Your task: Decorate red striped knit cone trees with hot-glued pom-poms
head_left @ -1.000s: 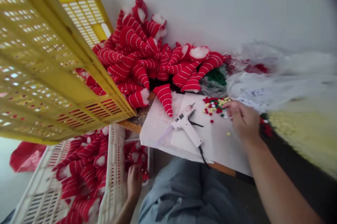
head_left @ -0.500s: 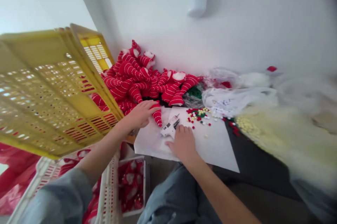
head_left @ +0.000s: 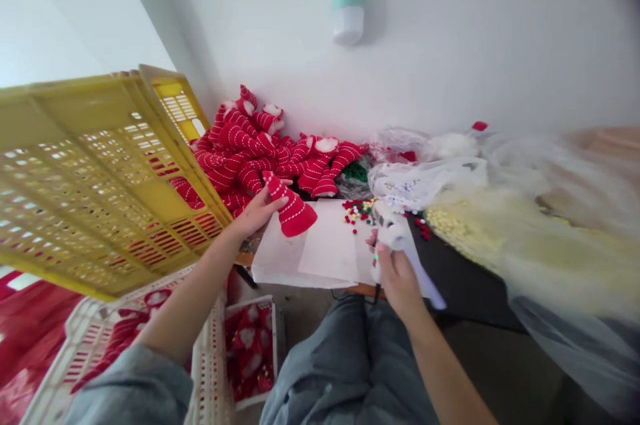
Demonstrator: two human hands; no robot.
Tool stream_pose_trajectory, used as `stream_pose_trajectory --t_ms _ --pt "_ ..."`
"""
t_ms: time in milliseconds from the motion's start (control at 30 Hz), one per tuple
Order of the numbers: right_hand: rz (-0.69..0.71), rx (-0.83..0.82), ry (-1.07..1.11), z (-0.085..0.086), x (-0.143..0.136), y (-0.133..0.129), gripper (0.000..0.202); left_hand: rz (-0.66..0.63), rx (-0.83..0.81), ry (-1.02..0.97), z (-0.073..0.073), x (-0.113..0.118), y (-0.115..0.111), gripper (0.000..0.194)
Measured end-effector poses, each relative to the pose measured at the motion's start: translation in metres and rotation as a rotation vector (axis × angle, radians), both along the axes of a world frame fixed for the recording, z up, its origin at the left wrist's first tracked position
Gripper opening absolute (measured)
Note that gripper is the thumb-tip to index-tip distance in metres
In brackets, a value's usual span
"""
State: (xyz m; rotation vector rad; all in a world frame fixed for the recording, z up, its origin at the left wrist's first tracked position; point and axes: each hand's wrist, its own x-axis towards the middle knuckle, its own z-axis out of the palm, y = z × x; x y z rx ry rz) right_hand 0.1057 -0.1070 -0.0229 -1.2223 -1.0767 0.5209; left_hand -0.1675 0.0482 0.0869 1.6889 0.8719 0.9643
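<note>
My left hand (head_left: pixel 257 212) grips a red striped cone hat (head_left: pixel 291 207) above the white paper (head_left: pixel 320 252); my right hand (head_left: pixel 395 272) clasps the white glue gun (head_left: pixel 395 233). Pompoms (head_left: pixel 357 210), piled hats (head_left: pixel 250 145) and a yellow crate (head_left: pixel 95 178) crowd around.

A plain white painted wall (head_left: pixel 475 45) fills the upper half, meeting a second white wall (head_left: pixel 60 5) at a corner running from twelve o'clock down toward ten. A mint-green and white lamp-shaped fixture (head_left: pixel 348 6) hangs on the wall at twelve o'clock. Daylight is soft and even, brightest at upper left. A wooden-edged work table (head_left: pixel 360 289) sits at centre, its dark top (head_left: pixel 465 278) showing toward four o'clock. Grey floor (head_left: pixel 505 372) lies at five o'clock.
</note>
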Motion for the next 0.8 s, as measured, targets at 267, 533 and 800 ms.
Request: stream_pose_trajectory --t_ms 267,533,800 --pt "0.052 0.050 0.626 0.023 0.013 -0.046 0.031 0.029 -0.514 -0.719 -0.030 0.066 -0.079 0.067" --pt "0.144 0.120 0.436 0.029 -0.024 -0.046 0.022 0.060 -0.953 -1.109 -0.038 0.107 -0.096 0.042" --pt "0.189 0.117 0.380 0.050 -0.026 -0.033 0.016 -0.037 -1.149 -1.202 -0.052 0.118 -0.099 0.037"
